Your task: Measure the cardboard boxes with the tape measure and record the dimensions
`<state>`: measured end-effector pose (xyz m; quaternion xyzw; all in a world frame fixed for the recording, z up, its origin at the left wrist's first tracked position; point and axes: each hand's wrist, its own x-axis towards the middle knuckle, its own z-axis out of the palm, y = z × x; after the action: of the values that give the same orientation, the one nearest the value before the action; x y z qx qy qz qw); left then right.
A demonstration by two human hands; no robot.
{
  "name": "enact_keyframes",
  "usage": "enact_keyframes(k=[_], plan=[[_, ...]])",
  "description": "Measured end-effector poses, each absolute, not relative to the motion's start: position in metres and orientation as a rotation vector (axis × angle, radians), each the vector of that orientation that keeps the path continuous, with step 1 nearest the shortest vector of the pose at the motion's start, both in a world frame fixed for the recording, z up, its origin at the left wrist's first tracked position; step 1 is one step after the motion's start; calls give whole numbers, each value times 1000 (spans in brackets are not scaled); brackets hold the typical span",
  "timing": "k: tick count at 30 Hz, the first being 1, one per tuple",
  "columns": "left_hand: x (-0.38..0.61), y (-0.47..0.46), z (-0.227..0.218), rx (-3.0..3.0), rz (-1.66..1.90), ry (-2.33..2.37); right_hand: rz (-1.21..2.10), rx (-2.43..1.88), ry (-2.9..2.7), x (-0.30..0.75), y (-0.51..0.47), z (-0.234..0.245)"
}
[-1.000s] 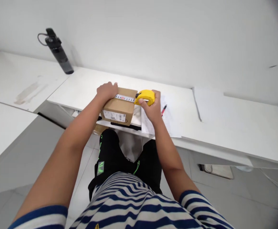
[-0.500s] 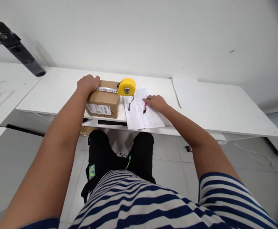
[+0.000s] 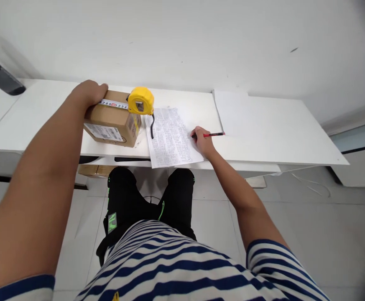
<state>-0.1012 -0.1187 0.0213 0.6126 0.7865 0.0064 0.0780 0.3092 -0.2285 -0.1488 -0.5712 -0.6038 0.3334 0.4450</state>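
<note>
The right hand (image 3: 203, 141) pinches a pen (image 3: 214, 134) at the sheet's (image 3: 169, 142) three o'clock; the left hand (image 3: 88, 93), finger grip unclear, touches the box (image 3: 111, 119) at ten.

Dark bottle (image 3: 3, 77): cut off by the left edge; I see only its lower part. Left hand (image 3: 90, 93): conceals from me the end of the tape blade (image 3: 113, 104). Right hand (image 3: 203, 139): covers part of the red pen (image 3: 215, 134). Paper (image 3: 169, 138) and white label (image 3: 103, 132): writing too small for me to read. Lower carton (image 3: 90, 170): partly hidden beneath the desk (image 3: 273, 146).
</note>
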Motion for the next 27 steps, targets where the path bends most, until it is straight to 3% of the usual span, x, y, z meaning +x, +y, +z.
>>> enact_keyframes(k=[27], plan=[[-99, -130, 25, 1792, 69, 2421, 880, -1449, -1453, 307, -229, -143]])
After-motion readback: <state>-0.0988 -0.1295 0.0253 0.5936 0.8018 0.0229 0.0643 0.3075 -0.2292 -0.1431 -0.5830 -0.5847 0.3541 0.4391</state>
